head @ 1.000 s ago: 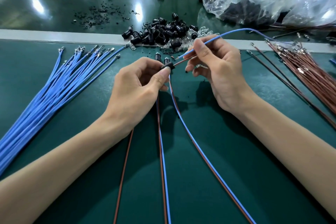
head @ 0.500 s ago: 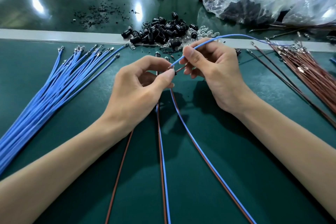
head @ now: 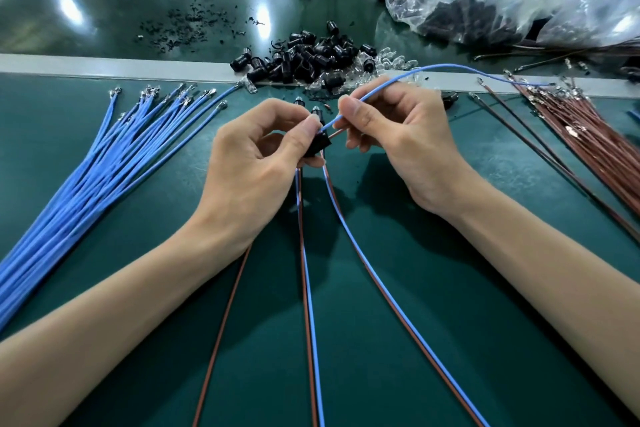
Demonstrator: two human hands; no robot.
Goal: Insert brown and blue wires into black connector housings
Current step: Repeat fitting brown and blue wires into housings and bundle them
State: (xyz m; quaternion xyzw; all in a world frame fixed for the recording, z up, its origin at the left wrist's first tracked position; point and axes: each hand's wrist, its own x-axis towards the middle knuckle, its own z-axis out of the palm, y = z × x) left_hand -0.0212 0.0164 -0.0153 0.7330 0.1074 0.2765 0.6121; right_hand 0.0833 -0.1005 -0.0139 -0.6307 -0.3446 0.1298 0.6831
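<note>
Left hand (head: 256, 163): fingers curled, pinching small black connector housing (head: 320, 144); right hand (head: 391, 135): thumb and forefinger pinching thin, smooth blue wire (head: 450, 66) entering it

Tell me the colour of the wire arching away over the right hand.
Blue. The wire, pinched by the right hand, shows best in the head view.

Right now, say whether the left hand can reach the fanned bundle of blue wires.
Probably yes: bare green mat separates left hand and blue wire bundle, though it grips a black connector housing.
</note>
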